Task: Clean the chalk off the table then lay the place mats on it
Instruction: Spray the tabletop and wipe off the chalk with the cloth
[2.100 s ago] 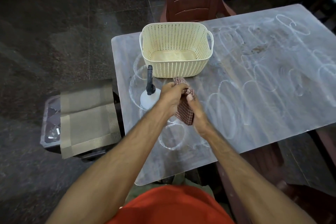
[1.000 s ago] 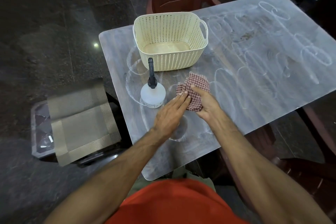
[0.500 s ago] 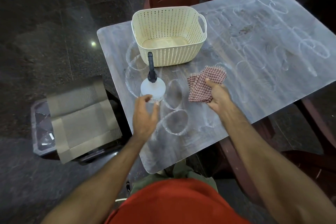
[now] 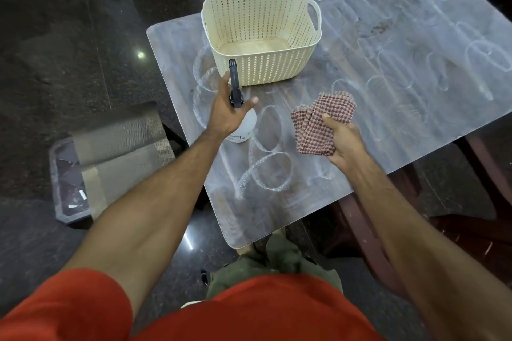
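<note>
The table (image 4: 388,108) fills the centre and upper right of the frame, covered in chalk loops (image 4: 266,171) from its near left corner to its far right edge; none looks wiped yet. The mats (image 4: 119,152) wait on a low stand at the left of the frame, well apart from both hands. A basket (image 4: 260,36) sits at the table's upper left.

The step in hand looks to be taking up the bottle (image 4: 243,124) to wet the chalk. To do it well, I would lift it straight up clear of the basket just behind it, aim the nozzle at the loops nearest the body, mist lightly, then wipe in overlapping passes so no chalk smears back.

The left hand (image 4: 224,111) is curled around the bottle's black neck, thumb out to the right, the white body showing below the palm. The right hand (image 4: 343,141) pinches the folded cloth (image 4: 318,124), thumb on top, fingers beneath it, just right of the bottle and over the table.
</note>
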